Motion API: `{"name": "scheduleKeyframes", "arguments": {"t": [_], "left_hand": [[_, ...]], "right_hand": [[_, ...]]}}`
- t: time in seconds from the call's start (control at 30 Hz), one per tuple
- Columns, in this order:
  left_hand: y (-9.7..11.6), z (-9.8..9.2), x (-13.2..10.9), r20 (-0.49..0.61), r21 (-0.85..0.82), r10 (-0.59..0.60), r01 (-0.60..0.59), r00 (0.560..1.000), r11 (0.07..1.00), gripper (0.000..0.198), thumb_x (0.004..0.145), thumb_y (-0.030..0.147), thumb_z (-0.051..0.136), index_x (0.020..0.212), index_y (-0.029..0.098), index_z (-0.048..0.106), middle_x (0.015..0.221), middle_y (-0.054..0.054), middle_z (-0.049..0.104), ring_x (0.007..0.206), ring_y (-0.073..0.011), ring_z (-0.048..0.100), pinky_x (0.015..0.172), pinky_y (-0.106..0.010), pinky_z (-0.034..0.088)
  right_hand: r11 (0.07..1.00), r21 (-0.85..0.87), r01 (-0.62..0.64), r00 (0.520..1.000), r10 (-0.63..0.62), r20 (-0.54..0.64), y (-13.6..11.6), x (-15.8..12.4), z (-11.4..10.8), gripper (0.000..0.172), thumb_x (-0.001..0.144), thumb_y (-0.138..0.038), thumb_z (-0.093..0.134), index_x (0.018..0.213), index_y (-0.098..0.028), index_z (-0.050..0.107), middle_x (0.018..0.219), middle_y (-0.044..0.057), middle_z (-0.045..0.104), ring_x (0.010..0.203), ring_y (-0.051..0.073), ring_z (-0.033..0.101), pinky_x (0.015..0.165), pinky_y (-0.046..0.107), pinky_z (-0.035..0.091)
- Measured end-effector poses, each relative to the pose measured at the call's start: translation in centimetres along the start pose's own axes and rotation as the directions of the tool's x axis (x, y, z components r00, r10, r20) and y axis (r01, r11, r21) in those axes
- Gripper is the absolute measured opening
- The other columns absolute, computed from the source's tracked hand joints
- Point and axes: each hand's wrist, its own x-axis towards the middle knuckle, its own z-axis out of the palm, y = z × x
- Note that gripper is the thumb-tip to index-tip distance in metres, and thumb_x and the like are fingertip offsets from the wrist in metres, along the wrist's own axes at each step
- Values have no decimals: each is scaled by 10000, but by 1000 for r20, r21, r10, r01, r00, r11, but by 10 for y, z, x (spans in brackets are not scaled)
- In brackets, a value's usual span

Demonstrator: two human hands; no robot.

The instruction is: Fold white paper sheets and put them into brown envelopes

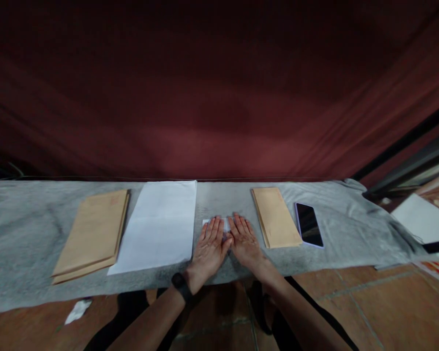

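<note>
Both my hands lie flat, side by side, pressing on a small piece of white paper (226,225) on the grey cloth. My left hand (210,246) has its fingers stretched forward, with a dark band on its wrist. My right hand (244,243) is stretched out too, its thumb meeting the left thumb. Most of the white paper is hidden under the fingers; only its far edge and left corner show. Left of my hands lies a stack of large white sheets (159,226). To their right is a small pile of brown envelopes (277,217).
Larger brown envelopes (91,231) are stacked at the left. A phone (309,224) with a purple edge lies right of the small envelopes. Grey cloth (354,229) covers the narrow table, with a dark red curtain (219,107) behind. A crumpled white scrap (78,310) rests on the tiled floor.
</note>
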Motion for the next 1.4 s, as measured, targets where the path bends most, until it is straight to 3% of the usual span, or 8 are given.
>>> {"name": "scheduleKeyframes", "arguments": {"t": [0.23, 0.4, 0.57, 0.67, 1.2, 1.4], "left_hand": [[-9, 0, -1, -6, 44, -47, 47, 999, 998, 729, 958, 518, 402, 1496, 34, 308, 1554, -208, 352, 1471, -281, 275, 1202, -451, 268], [-4, -2, -5, -21, 66, -113, 114, 993, 991, 705, 958, 480, 420, 1457, -12, 353, 1540, -251, 348, 1463, -321, 281, 1194, -494, 271], [8, -11, -9, 36, -31, 92, -91, 995, 995, 534, 986, 367, 387, 1450, 106, 409, 1564, -138, 363, 1473, -248, 273, 1217, -449, 231], [12, -13, -12, 57, -80, 150, -145, 987, 986, 554, 987, 407, 383, 1451, 106, 402, 1566, -141, 360, 1476, -238, 268, 1219, -448, 216], [11, -12, -17, 85, -70, 146, -140, 986, 988, 558, 997, 380, 338, 1492, 121, 342, 1594, -118, 304, 1500, -214, 191, 1232, -449, 151], [11, -11, -18, 94, -52, 97, -92, 991, 994, 535, 985, 312, 345, 1482, 114, 361, 1584, -138, 320, 1486, -230, 236, 1220, -449, 205]], "right_hand": [[998, -26, -53, 998, 52, -30, 7, -4, 0, 563, 1043, -377, 293, 1531, -97, 282, 1578, 133, 307, 1466, 233, 276, 1190, 428, 233], [997, -42, -58, 998, 57, -16, 10, -5, -4, 549, 1045, -354, 275, 1527, -93, 296, 1577, 121, 314, 1459, 238, 288, 1182, 431, 243], [996, -79, -46, 999, 46, -10, 9, -5, -5, 544, 1036, -314, 273, 1523, -72, 302, 1579, 137, 302, 1454, 263, 296, 1178, 445, 239], [995, -93, -20, 1000, 20, -3, 10, -6, -5, 530, 1030, -276, 261, 1516, -75, 324, 1579, 146, 300, 1457, 266, 288, 1173, 455, 244], [997, -75, -8, 1000, 9, 14, 13, -9, -7, 541, 1024, -269, 283, 1543, -118, 266, 1593, 125, 277, 1469, 257, 263, 1174, 457, 234], [996, -53, -69, 998, 69, 8, 10, -9, -8, 553, 1027, -297, 274, 1534, -76, 273, 1584, 138, 295, 1456, 252, 293, 1176, 438, 228]]}}
